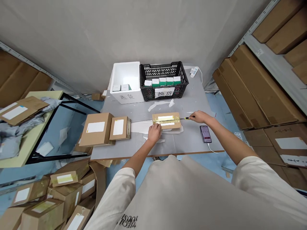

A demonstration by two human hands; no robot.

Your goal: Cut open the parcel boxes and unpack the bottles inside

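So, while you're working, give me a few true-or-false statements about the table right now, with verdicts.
The left hand rests on the taped cardboard box: true.
The right hand holds a roll of tape: false, it holds a slim yellow-and-black tool.
The phone lies on the table with a cable attached: true.
The black crate is empty: false, small white-and-green boxes stand in it.
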